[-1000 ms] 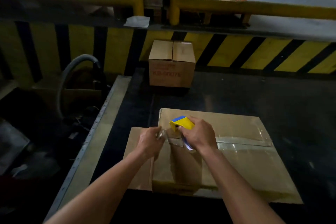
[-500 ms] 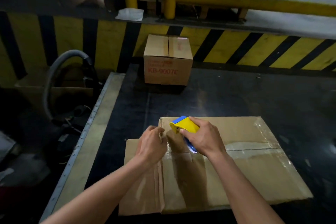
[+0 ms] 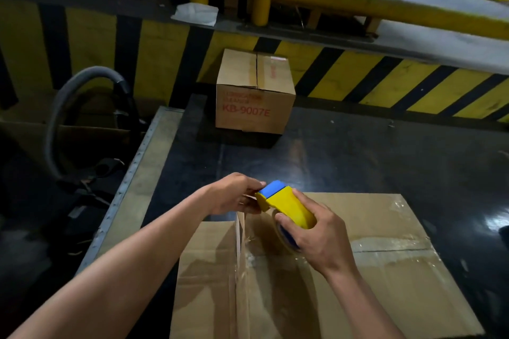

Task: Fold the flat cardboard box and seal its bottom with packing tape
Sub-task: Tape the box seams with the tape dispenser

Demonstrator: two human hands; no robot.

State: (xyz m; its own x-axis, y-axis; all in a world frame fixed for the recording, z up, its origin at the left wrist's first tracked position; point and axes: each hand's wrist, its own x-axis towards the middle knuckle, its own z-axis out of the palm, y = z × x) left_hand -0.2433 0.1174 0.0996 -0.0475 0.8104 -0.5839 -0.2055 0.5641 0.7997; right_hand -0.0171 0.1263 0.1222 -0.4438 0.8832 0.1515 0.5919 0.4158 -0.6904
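while right hand (image 3: 316, 237) wraps the tape dispenser (image 3: 286, 206) and left hand (image 3: 234, 195) pinches its blue nose, both hover over the left end of the cardboard box (image 3: 385, 292). box sits at near edge of table (image 3: 358, 159); its seam (image 3: 391, 249) runs rightward from the grip.

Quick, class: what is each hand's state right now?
Left hand: pinching the blue front of the yellow plastic tape dispenser.
Right hand: gripping that dispenser's body.
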